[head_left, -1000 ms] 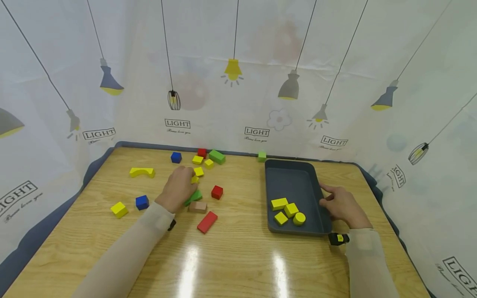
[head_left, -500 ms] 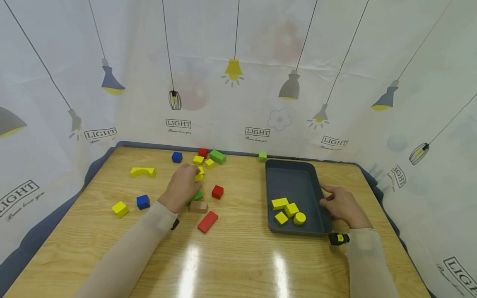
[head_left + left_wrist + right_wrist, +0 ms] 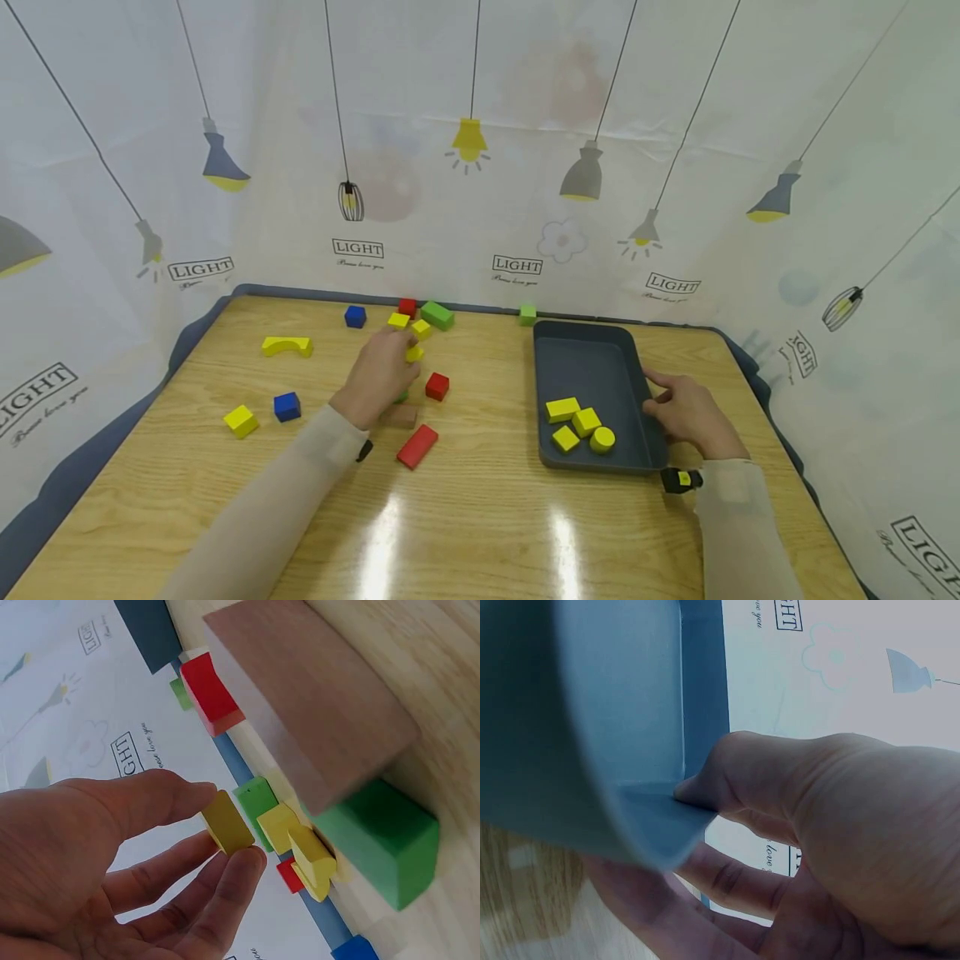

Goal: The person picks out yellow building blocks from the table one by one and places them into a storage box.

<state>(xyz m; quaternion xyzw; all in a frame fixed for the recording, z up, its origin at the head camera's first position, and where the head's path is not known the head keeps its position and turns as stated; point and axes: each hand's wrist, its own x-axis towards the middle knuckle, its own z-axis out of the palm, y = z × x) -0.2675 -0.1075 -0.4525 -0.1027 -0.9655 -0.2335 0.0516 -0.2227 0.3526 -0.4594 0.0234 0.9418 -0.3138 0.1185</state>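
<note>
My left hand pinches a small yellow block between thumb and fingertips, over the scattered blocks at mid-left. Below it, a green block and a natural wood block lie side by side, partly covered by the hand in the head view. My right hand grips the right wall of the dark grey tray, thumb inside and fingers outside in the right wrist view. Several yellow blocks, one of them round, sit in the tray's near half.
Yellow blocks, a red block and a green block cluster at the back edge. A yellow arch, blue cubes and a yellow cube lie left. A red cube and red slab lie centrally.
My left hand has moved slightly to the right with the yellow block, covering more of the green and wood blocks. The right hand and the tray have stayed put.
</note>
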